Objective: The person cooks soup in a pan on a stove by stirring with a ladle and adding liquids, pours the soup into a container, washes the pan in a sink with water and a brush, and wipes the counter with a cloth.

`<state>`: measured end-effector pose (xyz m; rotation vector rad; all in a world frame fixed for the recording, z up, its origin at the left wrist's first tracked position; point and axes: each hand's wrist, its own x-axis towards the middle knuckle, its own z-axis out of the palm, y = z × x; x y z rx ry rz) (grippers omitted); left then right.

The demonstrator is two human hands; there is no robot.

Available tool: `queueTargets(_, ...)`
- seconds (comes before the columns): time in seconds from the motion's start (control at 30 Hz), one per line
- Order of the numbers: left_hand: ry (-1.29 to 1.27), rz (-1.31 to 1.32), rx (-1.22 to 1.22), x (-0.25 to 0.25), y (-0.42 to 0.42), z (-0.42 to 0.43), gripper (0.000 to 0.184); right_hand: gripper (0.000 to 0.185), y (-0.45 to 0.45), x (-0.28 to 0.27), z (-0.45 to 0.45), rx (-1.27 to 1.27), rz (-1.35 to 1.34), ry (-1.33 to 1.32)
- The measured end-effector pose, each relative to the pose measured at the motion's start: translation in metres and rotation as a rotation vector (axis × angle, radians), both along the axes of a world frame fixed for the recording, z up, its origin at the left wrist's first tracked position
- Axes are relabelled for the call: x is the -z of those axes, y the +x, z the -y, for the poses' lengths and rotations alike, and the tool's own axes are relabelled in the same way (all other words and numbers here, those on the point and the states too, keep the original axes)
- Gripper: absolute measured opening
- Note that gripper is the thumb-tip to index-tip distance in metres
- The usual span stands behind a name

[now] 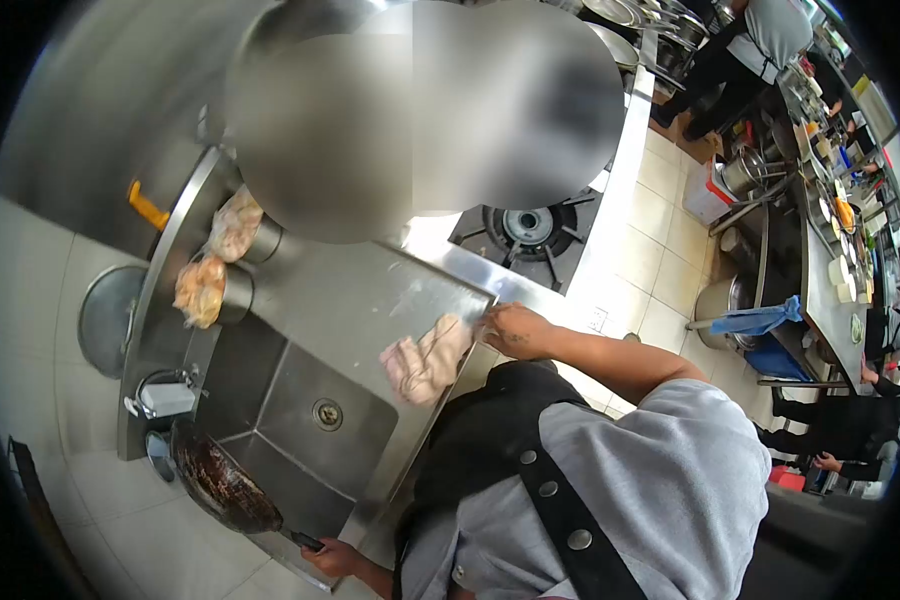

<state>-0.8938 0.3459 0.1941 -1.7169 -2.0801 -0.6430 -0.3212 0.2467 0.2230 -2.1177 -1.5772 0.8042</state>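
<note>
My left hand (338, 558) is closed around the black handle of a dark, worn frying pan (220, 478), held out over the left side of the sink (365, 425). Brownish patches mark the pan's surface. At the counter's front edge, my right hand (517, 331) has its fingers curled; what they hold, if anything, is hidden. Just beside that hand, a crumpled, pale pinkish cloth (425, 362) lies on the steel drainboard (355, 290).
Two metal containers with bagged food, one whitish (235, 225) and one orange (202, 292), stand along the back ledge. A gas burner (527, 228) is right of the drainboard. Farther right, other people work near a long counter (832, 285) with bowls and pots.
</note>
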Motion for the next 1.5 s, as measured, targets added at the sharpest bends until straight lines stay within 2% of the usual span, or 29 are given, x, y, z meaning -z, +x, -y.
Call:
queueTargets(0.07,0.055,-0.036,-0.021,-0.02,0.056,0.012,0.027,0.034,0.033,-0.017,0.017,-0.012,-0.017,-0.107)
queueTargets(0.17,-0.13,0.017,-0.198,-0.028,0.104,0.027,0.031,0.034,0.088,0.021,0.047,0.065,-0.022,0.0)
queueTargets(0.27,-0.138,-0.075,-0.208,-0.019,0.115,0.045,0.033,0.036,0.134,0.016,0.053,0.035,-0.023,0.04)
queueTargets(0.37,-0.203,-0.042,-0.393,-0.029,0.151,0.055,0.033,0.034,0.171,0.01,0.052,0.0,-0.034,0.165)
queueTargets(0.4,-0.137,-0.092,-0.296,-0.031,0.158,0.064,0.031,0.034,0.179,0.007,0.052,-0.001,-0.032,0.2)
queueTargets(0.5,-0.214,0.179,-0.25,-0.041,0.187,0.071,0.044,0.033,0.193,-0.008,0.045,-0.034,-0.052,0.264)
queueTargets(0.6,-0.074,0.247,-0.049,-0.037,0.208,0.068,0.043,0.03,0.184,-0.023,0.038,-0.065,-0.086,0.285)
queueTargets(0.63,-0.027,0.272,0.018,-0.033,0.213,0.065,0.043,0.032,0.179,-0.005,0.034,-0.11,-0.063,0.306)
queueTargets(0.7,-0.143,0.698,-0.154,0.013,0.191,0.027,0.034,0.034,0.164,-0.02,0.034,-0.18,-0.061,0.253)
queueTargets(0.73,-0.21,0.905,-0.238,0.015,0.197,0.012,0.029,0.034,0.156,-0.024,0.035,-0.233,-0.052,0.198)
queueTargets(0.77,-0.162,0.99,-0.139,0.018,0.201,0.01,0.028,0.034,0.147,-0.028,0.035,-0.281,-0.041,0.141)
queueTargets(0.8,-0.113,1.079,-0.041,-0.027,0.254,0.024,0.028,0.034,0.141,-0.03,0.035,-0.329,-0.027,0.083)
queueTargets(0.87,-0.161,1.066,-0.028,-0.039,0.278,0.021,0.032,0.034,0.127,-0.03,0.039,-0.369,-0.086,0.072)
queueTargets(0.93,-0.346,0.84,-0.186,-0.005,0.256,0.004,0.043,0.035,0.12,-0.034,0.043,-0.407,-0.113,0.033)
queueTargets(1.03,-0.678,-0.004,-0.106,0.026,0.247,-0.015,0.038,0.037,0.113,-0.046,0.041,-0.466,-0.107,-0.017)
queueTargets(1.13,-0.378,0.632,-0.017,0.019,0.265,-0.021,0.032,0.04,0.107,-0.046,0.033,-0.538,-0.127,0.026)
queueTargets(1.2,-0.157,1.05,0.057,0.003,0.301,-0.015,0.028,0.043,0.103,-0.045,0.025,-0.588,-0.158,0.088)
queueTargets(1.27,0.073,1.459,0.135,-0.015,0.346,-0.003,0.025,0.045,0.103,-0.067,0.022,-0.604,-0.261,0.141)
queueTargets(1.37,0.125,1.362,0.196,-0.102,0.439,0.035,0.025,0.053,0.103,-0.087,0.023,-0.635,-0.441,0.166)
queueTargets(1.43,0.184,1.314,0.274,-0.119,0.485,0.055,0.024,0.063,0.118,-0.113,0.031,-0.759,-0.583,0.285)
queueTargets(1.5,0.207,1.293,0.362,-0.137,0.534,0.082,0.022,0.065,0.135,-0.128,0.041,-0.829,-0.678,0.431)
